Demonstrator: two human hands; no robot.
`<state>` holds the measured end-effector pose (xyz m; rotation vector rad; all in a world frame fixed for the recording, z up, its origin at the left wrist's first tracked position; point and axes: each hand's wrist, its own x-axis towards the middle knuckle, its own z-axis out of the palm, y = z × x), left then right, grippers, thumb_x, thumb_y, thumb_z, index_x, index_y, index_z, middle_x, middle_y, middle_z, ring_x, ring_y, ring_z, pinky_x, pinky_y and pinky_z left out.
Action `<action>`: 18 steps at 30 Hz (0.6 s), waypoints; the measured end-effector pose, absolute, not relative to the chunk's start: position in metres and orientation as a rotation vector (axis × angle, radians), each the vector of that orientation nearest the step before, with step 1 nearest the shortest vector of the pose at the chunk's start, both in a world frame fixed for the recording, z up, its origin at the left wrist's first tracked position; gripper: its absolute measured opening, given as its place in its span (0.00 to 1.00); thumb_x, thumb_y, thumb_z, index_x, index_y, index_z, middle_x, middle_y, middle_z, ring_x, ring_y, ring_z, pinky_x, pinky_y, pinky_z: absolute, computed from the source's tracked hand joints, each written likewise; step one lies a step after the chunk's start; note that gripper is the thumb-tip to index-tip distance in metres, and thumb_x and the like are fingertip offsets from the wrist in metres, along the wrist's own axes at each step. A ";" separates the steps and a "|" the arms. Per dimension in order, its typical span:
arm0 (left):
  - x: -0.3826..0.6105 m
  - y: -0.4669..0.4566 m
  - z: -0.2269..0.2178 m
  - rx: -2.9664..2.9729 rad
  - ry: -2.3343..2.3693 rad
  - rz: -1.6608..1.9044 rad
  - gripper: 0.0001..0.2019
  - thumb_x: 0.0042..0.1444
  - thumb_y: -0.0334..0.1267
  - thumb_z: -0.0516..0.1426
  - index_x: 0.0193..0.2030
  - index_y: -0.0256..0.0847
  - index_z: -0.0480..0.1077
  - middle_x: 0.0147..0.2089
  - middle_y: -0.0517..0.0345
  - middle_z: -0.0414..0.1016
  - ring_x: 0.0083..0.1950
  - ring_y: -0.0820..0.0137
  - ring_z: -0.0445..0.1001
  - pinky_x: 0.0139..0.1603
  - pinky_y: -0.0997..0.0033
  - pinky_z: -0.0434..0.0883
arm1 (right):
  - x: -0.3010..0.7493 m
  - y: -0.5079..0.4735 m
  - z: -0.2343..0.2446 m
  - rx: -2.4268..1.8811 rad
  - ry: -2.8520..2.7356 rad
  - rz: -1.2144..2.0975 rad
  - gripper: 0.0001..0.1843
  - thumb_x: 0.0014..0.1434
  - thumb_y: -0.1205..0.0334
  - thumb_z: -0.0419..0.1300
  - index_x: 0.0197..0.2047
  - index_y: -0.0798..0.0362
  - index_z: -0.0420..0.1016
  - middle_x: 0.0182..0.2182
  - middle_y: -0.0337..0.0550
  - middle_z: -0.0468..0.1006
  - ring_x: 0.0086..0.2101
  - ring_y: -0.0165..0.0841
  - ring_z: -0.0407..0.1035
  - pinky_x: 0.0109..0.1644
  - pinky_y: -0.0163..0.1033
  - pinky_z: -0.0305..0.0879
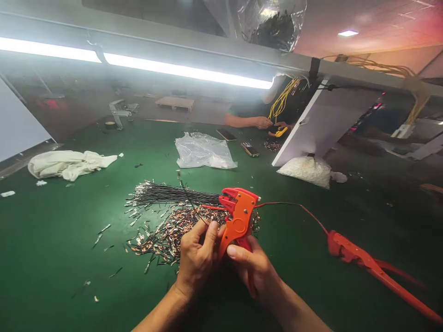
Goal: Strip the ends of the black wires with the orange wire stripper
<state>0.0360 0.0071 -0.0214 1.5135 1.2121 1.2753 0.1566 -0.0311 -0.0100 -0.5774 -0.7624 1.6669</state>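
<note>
My right hand [258, 272] is wrapped round the handles of an orange and red wire stripper [240, 212], whose jaws point left. Close to its left side, my left hand [199, 249] is closed in a pinch on a thin black wire [197, 210] that runs up and left from the fingertips. Behind the hands lies a bundle of black wires [173, 193] with metal ends at the left. A heap of short wire offcuts [169, 235] spreads over the green table, partly hidden by my hands.
A second orange hand tool [363, 260] lies at right, a thin red wire [287, 203] reaching from it toward the stripper. Farther back are a clear plastic bag [206, 151], two phones [249, 149], a white cloth [69, 163] and a filled bag [306, 170]. Across the table, a person's hands [265, 123] hold a yellow tool.
</note>
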 end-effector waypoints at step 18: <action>0.035 -0.001 -0.015 1.309 1.046 1.200 0.20 0.61 0.49 0.55 0.22 0.41 0.61 0.16 0.66 0.56 0.18 0.77 0.55 0.20 0.77 0.55 | 0.158 -0.036 -0.001 -0.541 -0.727 1.619 0.13 0.56 0.66 0.62 0.46 0.55 0.78 0.36 0.46 0.81 0.36 0.38 0.76 0.47 0.47 0.73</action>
